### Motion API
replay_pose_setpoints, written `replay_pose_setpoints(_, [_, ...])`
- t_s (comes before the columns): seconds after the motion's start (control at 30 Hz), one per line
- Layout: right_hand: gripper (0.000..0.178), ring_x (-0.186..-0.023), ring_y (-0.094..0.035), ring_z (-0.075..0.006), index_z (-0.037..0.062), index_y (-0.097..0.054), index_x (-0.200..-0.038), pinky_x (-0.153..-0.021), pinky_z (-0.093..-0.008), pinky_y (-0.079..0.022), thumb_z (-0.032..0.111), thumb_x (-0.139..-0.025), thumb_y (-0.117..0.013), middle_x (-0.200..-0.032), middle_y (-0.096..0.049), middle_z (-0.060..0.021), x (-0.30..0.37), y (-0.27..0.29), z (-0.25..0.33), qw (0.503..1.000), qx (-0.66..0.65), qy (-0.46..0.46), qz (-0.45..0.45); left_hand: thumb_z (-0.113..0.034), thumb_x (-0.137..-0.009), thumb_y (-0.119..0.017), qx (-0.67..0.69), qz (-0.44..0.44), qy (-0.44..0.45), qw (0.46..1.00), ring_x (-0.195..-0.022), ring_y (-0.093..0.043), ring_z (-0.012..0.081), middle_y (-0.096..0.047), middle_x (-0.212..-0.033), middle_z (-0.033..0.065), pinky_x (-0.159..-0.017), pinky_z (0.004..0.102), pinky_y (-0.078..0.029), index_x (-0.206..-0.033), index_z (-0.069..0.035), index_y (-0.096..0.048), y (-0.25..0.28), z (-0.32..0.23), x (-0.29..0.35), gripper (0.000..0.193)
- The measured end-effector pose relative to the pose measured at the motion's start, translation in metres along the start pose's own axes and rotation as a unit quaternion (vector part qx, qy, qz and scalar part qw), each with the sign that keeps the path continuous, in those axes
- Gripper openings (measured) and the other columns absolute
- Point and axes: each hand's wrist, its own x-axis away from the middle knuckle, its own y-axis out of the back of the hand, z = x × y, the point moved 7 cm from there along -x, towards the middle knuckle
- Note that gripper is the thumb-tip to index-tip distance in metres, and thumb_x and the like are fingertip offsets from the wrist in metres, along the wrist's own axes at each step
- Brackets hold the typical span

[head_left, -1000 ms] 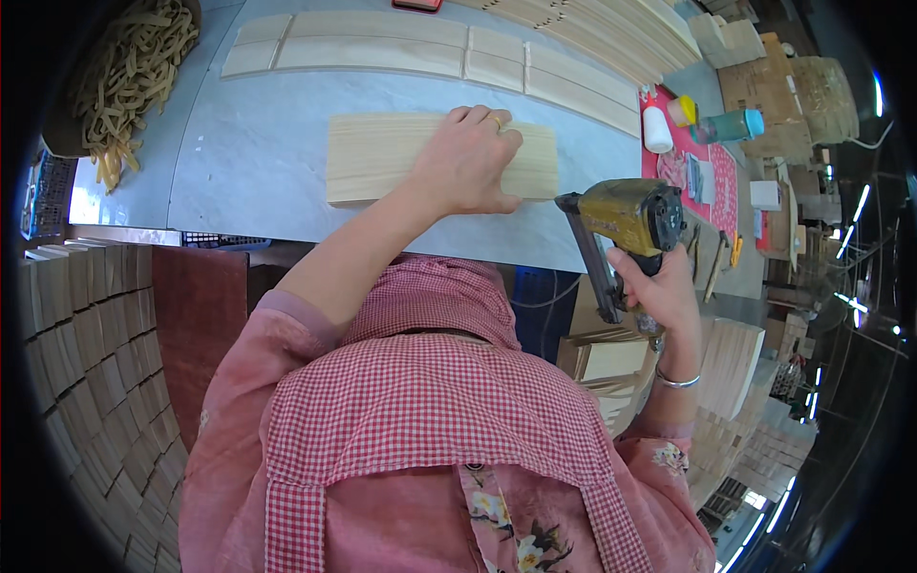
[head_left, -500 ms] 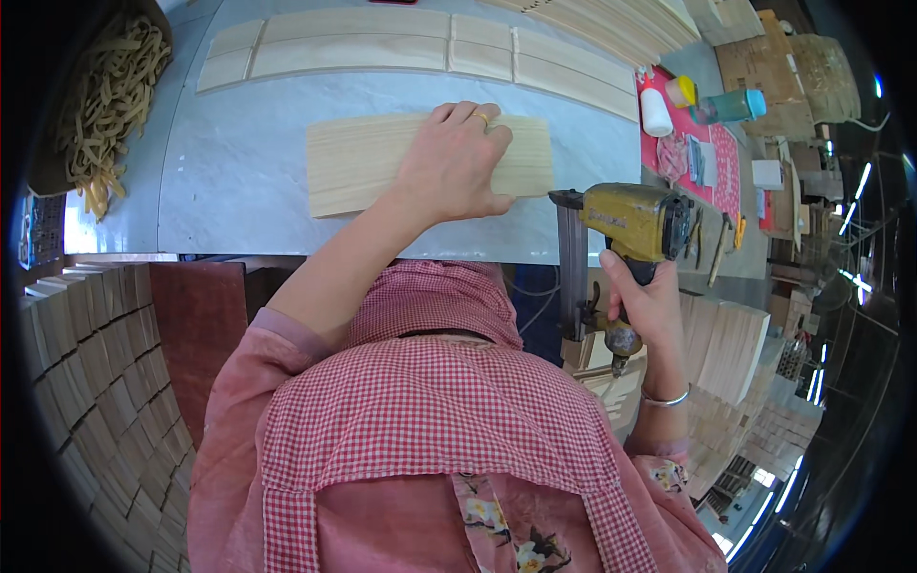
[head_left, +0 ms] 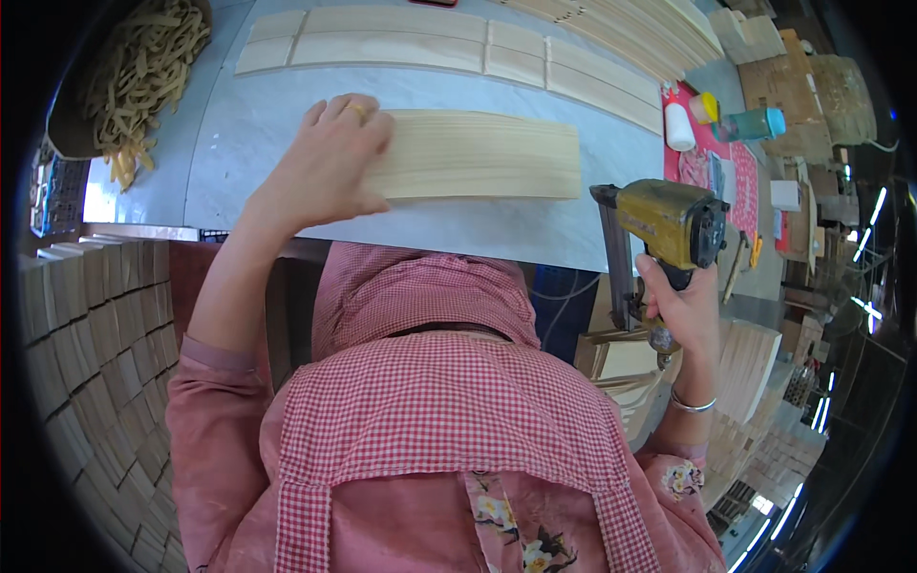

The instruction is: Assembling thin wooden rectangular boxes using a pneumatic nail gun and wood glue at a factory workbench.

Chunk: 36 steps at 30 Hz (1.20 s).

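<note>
A pale wooden board (head_left: 487, 155) lies crosswise on the white marbled tabletop (head_left: 287, 115) in front of me. My left hand (head_left: 330, 158) is closed over its left end, the fingers at the far edge and the thumb at the near edge; that end of the board is hidden under the hand. In my right hand (head_left: 690, 306) is a worn yellow and black pneumatic nail gun (head_left: 669, 224), gripped by its handle. Its nose points left, just off the board's right end and apart from it. Part of the handle is covered by my fingers.
Several grooved wooden panels (head_left: 392, 36) lie in a row at the table's far side. A basket of tan strips (head_left: 143, 72) stands far left. A white bottle (head_left: 679, 127) and a teal bottle (head_left: 750, 124) are at right. Stacked wood blocks (head_left: 105, 325) fill the lower left.
My left hand has slid left from the middle of the board to its left end. The nail gun appears slightly farther right, and the whole view has shifted a little.
</note>
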Motion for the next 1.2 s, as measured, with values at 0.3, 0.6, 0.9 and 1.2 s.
replay_pose_setpoints(0.3, [0.02,-0.044,-0.049,-0.01,-0.0033,-0.069,-0.093,-0.043,-0.0244,-0.039,0.014,-0.088,-0.077,-0.065,-0.063,-0.0028,-0.005,-0.029,0.014,0.994,0.031,0.09,0.059,-0.026,-0.059,-0.083,0.042,-0.129,-0.011,0.991,-0.111,-0.055,0.032,-0.06,-0.122,0.0142,-0.097,0.0423,-0.045,-0.098,-0.008,-0.058,-0.019,-0.041,-0.013,0.05])
replay_pose_setpoints(0.6, [0.024,-0.045,-0.05,-0.0099,-0.003,-0.069,-0.101,-0.043,-0.0244,-0.038,0.016,-0.087,-0.077,-0.065,-0.063,-0.0037,-0.011,-0.037,0.012,0.995,0.045,-0.016,0.091,-0.023,-0.058,-0.084,0.072,-0.104,0.017,0.992,-0.117,-0.053,0.0303,-0.058,-0.126,0.0103,-0.101,0.0405,-0.044,-0.095,-0.01,-0.055,-0.02,-0.038,-0.016,0.049])
replay_pose_setpoints(0.9, [0.027,-0.044,-0.049,-0.0096,-0.0028,-0.069,-0.103,-0.041,-0.0243,-0.036,0.018,-0.087,-0.078,-0.063,-0.063,-0.0032,-0.015,-0.035,0.017,0.994,0.038,-0.012,0.098,-0.026,-0.057,-0.084,0.081,-0.122,0.012,0.989,-0.115,-0.053,0.0309,-0.06,-0.124,0.013,-0.1,0.0414,-0.044,-0.097,-0.009,-0.058,-0.021,-0.038,-0.017,0.051])
replay_pose_setpoints(1.2, [0.029,-0.056,-0.059,-0.0143,-0.0045,-0.069,-0.104,-0.052,-0.0271,-0.046,0.016,-0.087,-0.079,-0.076,-0.07,-0.0082,-0.022,-0.037,0.042,0.982,0.146,0.009,0.119,-0.023,-0.059,-0.083,0.091,-0.144,-0.002,0.985,-0.117,-0.054,0.0321,-0.058,-0.129,0.0128,-0.101,0.0423,-0.045,-0.099,-0.009,-0.055,-0.022,-0.037,-0.011,0.051])
